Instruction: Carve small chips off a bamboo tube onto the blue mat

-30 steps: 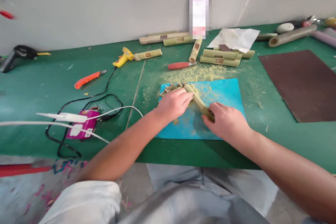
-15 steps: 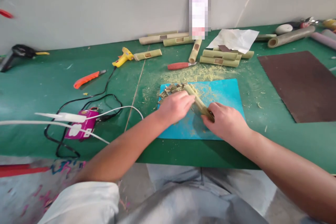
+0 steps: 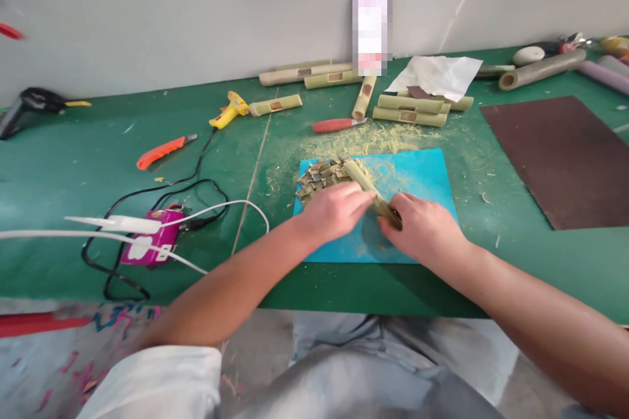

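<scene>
A pale green bamboo tube (image 3: 362,177) lies slantwise over a blue mat (image 3: 422,173). My right hand (image 3: 423,226) is closed around the tube's near end, with the thumb underneath. My left hand (image 3: 334,211) is closed, its fingertips pressed against the middle of the tube; anything pinched in them is hidden. Beside the far end of the tube, a pile of small grey-brown scraps (image 3: 322,177) covers the mat's upper left corner. Pale shavings and dust (image 3: 373,139) are scattered on the mat and the green table behind it.
Several notched bamboo tubes (image 3: 410,116) lie at the back, near a red-handled knife (image 3: 337,125) and white paper (image 3: 435,75). To the left are a yellow glue gun (image 3: 228,111), an orange utility knife (image 3: 164,152) and a purple power strip (image 3: 162,232) with cables. A brown sheet (image 3: 560,157) lies right.
My left hand has slid along the bamboo tube toward my right hand, uncovering more of the scrap pile. My right hand keeps its hold on the near end.
</scene>
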`<state>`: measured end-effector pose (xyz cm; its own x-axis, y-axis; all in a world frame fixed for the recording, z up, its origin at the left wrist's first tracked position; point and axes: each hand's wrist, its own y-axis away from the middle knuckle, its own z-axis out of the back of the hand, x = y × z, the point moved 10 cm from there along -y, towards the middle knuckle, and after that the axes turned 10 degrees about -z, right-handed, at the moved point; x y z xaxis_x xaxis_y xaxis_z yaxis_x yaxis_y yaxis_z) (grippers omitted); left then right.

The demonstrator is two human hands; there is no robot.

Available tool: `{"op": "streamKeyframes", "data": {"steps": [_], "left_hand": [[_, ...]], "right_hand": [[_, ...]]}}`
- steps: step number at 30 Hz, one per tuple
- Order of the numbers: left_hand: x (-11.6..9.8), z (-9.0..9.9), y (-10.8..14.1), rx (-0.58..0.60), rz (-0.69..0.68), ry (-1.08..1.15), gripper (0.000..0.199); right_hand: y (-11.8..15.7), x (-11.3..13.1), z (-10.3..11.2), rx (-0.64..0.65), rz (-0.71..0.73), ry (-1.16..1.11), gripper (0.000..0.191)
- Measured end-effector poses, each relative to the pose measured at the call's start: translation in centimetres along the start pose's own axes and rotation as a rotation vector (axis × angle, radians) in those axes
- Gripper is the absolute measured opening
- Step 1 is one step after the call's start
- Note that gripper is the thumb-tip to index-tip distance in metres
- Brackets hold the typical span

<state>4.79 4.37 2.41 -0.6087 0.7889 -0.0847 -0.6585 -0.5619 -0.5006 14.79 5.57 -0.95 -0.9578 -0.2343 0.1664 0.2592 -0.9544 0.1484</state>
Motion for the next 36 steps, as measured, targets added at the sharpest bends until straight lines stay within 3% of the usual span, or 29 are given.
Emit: {"op": "streamKeyframes", "data": {"steps": [5,8,12,15,22,29,34,36], "left_hand": [[3.4,0.5,0.1,-0.083,0.074,0.002,0.024],[4.4,0.9,0.1,-0.129,0.110,-0.035,0.022],[1.9,0.4,-0.3,-0.059,0.060,-0.004,0.025],[0.3,-0.2,-0.3,0.016,-0.010,0.038,0.027],[5.3,1.4,0.2,-0.131,0.144,-0.054,0.021],[0.6,-0.6,-0.1,0.022,0.014,0.203,0.025],[2.8,0.9,0.1,-0.068,0.119,-0.012,0.026],[2.4,0.9,0.0,-0.061,0.095,-0.033,0.026]], "right_hand": [[-0.2,-0.2,0.3,0.036,-0.029,0.021,0.021],[-0.6,-0.2,0.2,0.100,-0.016,0.064,0.024],[-1.1,-0.2,0.0,0.153,0.013,0.076,0.026],[-1.0,-0.1,0.1,0.107,0.056,0.070,0.025],[-0.3,0.3,0.5,-0.082,0.138,0.087,0.029],[-0.3,0.4,0.8,-0.107,0.135,0.071,0.026],[-0.2,0.4,0.8,-0.105,0.137,0.083,0.026],[-0.1,0.5,0.9,-0.111,0.145,0.083,0.027]]}}
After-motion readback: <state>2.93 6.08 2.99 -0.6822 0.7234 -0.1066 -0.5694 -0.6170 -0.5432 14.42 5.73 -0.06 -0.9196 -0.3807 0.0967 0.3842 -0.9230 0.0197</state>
